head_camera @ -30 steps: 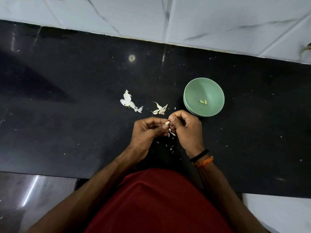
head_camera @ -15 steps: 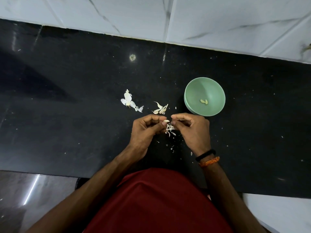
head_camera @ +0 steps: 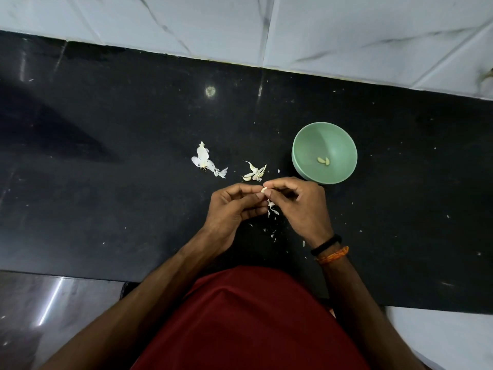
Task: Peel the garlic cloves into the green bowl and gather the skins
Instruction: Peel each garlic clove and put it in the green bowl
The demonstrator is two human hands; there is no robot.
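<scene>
Papery skin half off garlic clove [head_camera: 264,189], pinched between both hands' fingers [head_camera: 277,186], frame centre; next, drop into green bowl [head_camera: 306,145].

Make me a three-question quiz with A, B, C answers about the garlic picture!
1. Where is the bowl?
A. right of the hands
B. left of the hands
C. on the floor

2. How many cloves lie in the bowl?
A. none
B. two
C. six

3. What is happening to the clove at the fingertips?
A. it lies loose on the counter
B. both hands pinch it
C. it sits in the bowl

Answers: 1 A, the bowl sits beyond the right hand. 2 B, two pale pieces show inside. 3 B, the left hand and right hand meet on it.
</scene>
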